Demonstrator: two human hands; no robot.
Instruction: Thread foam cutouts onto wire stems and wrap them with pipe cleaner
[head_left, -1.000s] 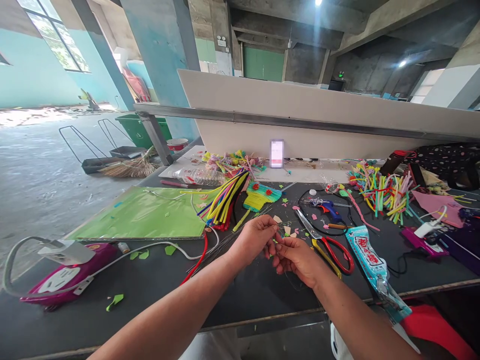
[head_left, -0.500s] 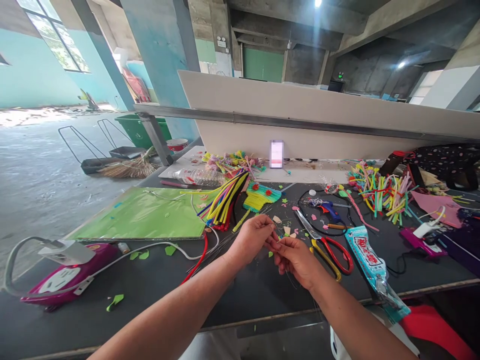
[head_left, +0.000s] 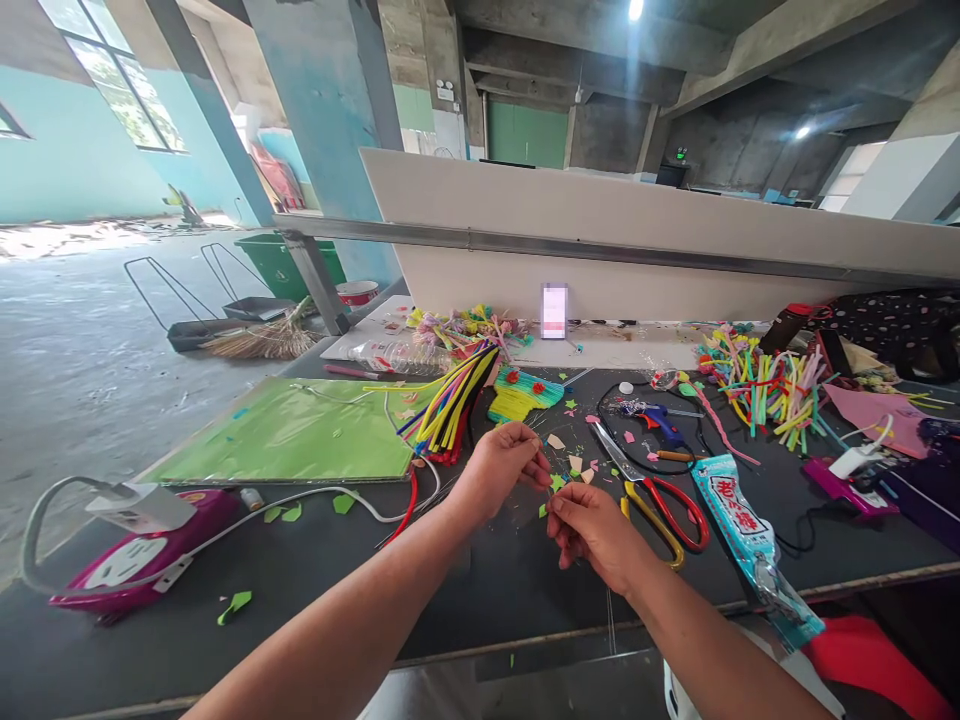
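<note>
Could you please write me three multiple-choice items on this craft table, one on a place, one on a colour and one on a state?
1. Where do the scissors lie?
A. Beside the right hand, on its right
B. On the green sheet
C. On the floor

2. What colour is the large sheet to the left of the left hand?
A. Red
B. Green
C. White

3. How are the two hands held?
A. Flat on the table, far apart
B. Close together above the table, fingers pinched
C. One holds the scissors

Answers: 1 A, the red and yellow handles rest on the dark table just right of that hand. 2 B, the sheet is bright green. 3 B, both hands meet with fingers curled and pinched; what they hold is too thin to identify.
</note>
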